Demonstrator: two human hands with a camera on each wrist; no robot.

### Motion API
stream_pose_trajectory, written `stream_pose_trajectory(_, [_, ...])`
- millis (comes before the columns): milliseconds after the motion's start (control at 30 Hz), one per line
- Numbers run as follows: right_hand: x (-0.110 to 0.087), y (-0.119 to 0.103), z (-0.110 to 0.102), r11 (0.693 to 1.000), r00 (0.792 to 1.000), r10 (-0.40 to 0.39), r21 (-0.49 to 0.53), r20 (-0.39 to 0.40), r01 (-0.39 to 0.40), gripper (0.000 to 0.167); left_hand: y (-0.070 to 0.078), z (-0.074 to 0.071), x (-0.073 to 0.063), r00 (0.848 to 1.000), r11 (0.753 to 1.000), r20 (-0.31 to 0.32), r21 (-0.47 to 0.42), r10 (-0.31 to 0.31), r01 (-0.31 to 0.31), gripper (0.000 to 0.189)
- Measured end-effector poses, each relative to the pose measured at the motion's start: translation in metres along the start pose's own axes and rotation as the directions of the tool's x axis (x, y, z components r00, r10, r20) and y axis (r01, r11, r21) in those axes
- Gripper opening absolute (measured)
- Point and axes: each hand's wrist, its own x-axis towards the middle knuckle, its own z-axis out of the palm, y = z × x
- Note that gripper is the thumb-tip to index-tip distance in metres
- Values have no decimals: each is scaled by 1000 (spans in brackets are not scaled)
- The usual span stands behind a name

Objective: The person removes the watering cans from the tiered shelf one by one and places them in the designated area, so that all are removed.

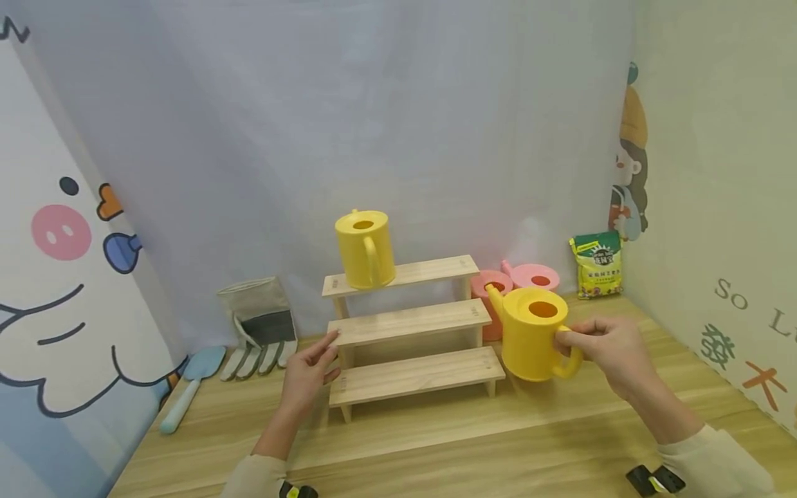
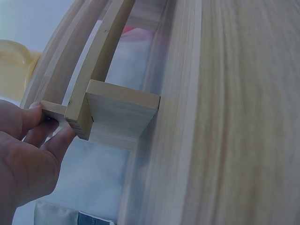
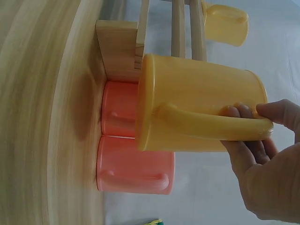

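Note:
My right hand (image 1: pixel 613 349) grips the handle of a yellow watering can (image 1: pixel 529 346), held up off the table at the right end of a three-step wooden shelf (image 1: pixel 411 377). In the right wrist view the fingers pass behind the can's handle (image 3: pixel 211 124), with the thumb near its upper end. My left hand (image 1: pixel 308 373) pinches the left end of the middle step, fingers on both faces of the board (image 2: pixel 54 108) in the left wrist view. Another yellow watering can (image 1: pixel 367 252) stands upright on the top step, near its left end.
Two pinkish watering cans, one coral (image 1: pixel 488 283) and one pink (image 1: pixel 537 275), stand behind the held can. A green-yellow bag (image 1: pixel 596 266) leans at the back right. Left of the shelf are gloves (image 1: pixel 261 328) and a blue hand trowel (image 1: pixel 193 387).

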Motion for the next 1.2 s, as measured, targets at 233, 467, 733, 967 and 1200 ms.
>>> stream_pose_trajectory(233, [1,9,6,997,996,73,3,42,-73,25,0,1,-1,1000,1000,6,-8,9,-9,40])
stream_pose_trajectory(467, [2,20,11,991,989,132,-16,64,-131,23,-1,1,-2,1000,1000,6,5,16,-16,40])
stream_pose_trajectory(733, [5,25,14,988,985,152,-51,79,-148,23,-2,0,-1,1000,1000,10,6,25,-25,40])
stream_pose_trajectory(967, [6,27,12,982,979,176,-92,104,-166,25,-1,0,-1,1000,1000,8,-5,12,-12,40])
stream_pose_trajectory(1200, [7,27,10,976,976,183,-138,115,-167,26,-1,0,-1,1000,1000,13,0,22,-22,40])
